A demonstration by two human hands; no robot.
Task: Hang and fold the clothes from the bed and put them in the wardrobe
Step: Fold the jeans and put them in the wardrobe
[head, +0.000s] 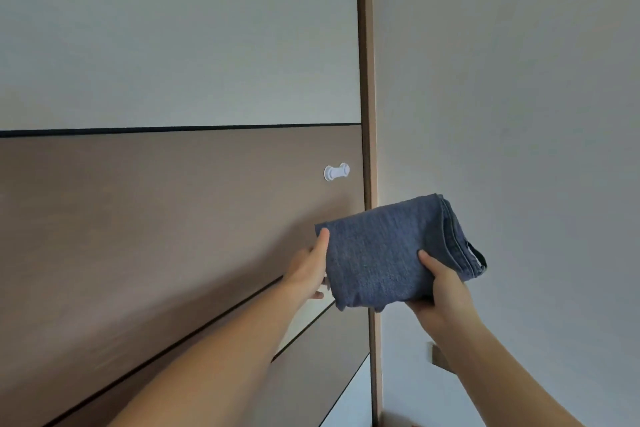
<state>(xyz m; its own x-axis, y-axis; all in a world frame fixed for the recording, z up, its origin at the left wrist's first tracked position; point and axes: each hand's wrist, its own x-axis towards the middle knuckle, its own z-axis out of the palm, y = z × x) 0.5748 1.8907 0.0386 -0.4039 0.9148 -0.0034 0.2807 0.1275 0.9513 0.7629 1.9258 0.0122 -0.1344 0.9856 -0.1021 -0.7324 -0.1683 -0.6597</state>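
Note:
A folded pair of blue jeans is held up in the air in front of the wardrobe's right edge. My left hand grips the bundle's left side, thumb on top. My right hand holds its lower right corner, thumb on the denim and fingers underneath. The wardrobe fills the left of the view, its brown and white door panels closed. The bed is out of view.
A small white knob-like handle sits on the brown panel just above the jeans. A wooden side post runs down the wardrobe's right edge. A plain white wall fills the right side.

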